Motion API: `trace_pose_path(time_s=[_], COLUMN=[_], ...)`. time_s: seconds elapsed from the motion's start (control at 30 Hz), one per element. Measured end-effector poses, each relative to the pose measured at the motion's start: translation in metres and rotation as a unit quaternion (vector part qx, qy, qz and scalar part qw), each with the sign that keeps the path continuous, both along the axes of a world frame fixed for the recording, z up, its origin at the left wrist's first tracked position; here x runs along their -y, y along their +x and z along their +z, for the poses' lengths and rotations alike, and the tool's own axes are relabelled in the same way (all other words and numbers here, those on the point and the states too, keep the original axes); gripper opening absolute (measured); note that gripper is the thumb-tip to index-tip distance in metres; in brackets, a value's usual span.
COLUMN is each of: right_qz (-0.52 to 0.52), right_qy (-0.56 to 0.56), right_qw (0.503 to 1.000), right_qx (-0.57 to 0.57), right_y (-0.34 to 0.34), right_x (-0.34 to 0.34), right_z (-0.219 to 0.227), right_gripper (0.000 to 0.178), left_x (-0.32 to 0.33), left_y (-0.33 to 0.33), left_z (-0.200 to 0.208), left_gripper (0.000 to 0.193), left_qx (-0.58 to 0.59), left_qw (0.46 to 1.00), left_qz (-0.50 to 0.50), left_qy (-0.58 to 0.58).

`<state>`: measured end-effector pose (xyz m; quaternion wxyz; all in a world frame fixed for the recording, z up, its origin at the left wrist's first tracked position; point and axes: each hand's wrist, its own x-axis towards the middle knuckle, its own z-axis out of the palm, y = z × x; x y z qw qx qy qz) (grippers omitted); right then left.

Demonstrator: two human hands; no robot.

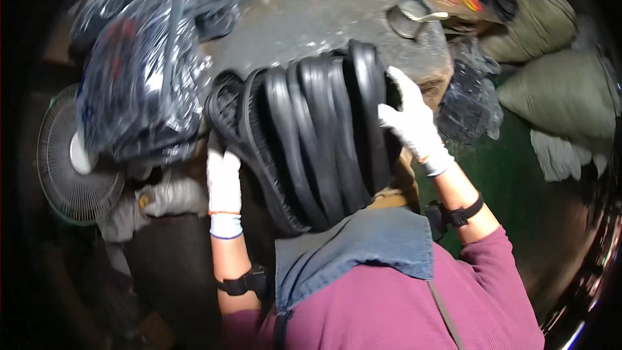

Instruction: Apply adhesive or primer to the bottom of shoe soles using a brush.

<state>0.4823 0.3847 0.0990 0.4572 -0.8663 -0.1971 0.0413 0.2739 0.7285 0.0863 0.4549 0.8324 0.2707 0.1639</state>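
Observation:
A row of several black rubber shoe soles (315, 136) stands on edge, packed side by side, at the near edge of the table and against my apron (356, 246). My left hand (223, 185), in a white knitted glove, supports the row's left end; its fingertips are hidden by the outermost sole. At the other end my right hand (410, 113), also gloved, presses on the last sole with its thumb and fingers apart. The row is clasped between both hands. The leftmost soles lean outward and show a ribbed inner side.
Clear plastic bags of dark goods (146, 78) are piled on the left, above a fan (81, 155). A round metal tin (409, 18) sits on the grey tabletop (291, 10). Green sacks (564, 91) and a dark plastic bag (468, 100) lie to the right.

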Motion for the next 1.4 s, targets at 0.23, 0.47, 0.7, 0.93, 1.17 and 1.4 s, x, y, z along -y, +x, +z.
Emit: trace_pose_path(time_s=[0.23,0.47,0.7,0.93,1.17,1.4], right_qz=[0.066,0.043,0.067,0.101,0.14,0.058], right_qy=[0.089,0.126,0.147,0.168,0.073,0.135], right_qw=[0.989,0.939,0.934,0.923,0.937,0.975], right_qx=[-0.095,-0.318,-0.317,-0.332,-0.313,-0.169], right_y=[-0.004,-0.008,-0.008,-0.027,-0.027,-0.057], right_x=[-0.011,-0.021,-0.011,-0.007,-0.005,0.003], right_z=[0.024,0.034,0.021,0.029,0.018,0.002], right_gripper=[0.07,0.07,0.064,0.061,0.047,0.045], left_x=[0.065,0.098,0.109,0.094,0.125,0.135], left_y=[-0.014,-0.019,-0.012,-0.016,-0.013,-0.022], left_z=[0.04,0.059,0.066,0.041,0.056,0.075], left_gripper=[0.06,0.104,0.117,0.118,0.127,0.124], left_qx=[0.07,0.004,0.012,-0.003,-0.047,-0.045], left_qw=[0.981,0.982,0.988,0.996,0.994,0.989], left_qz=[0.069,-0.007,-0.066,-0.008,-0.032,-0.049], left_qy=[0.166,0.186,0.137,-0.087,0.097,0.134])
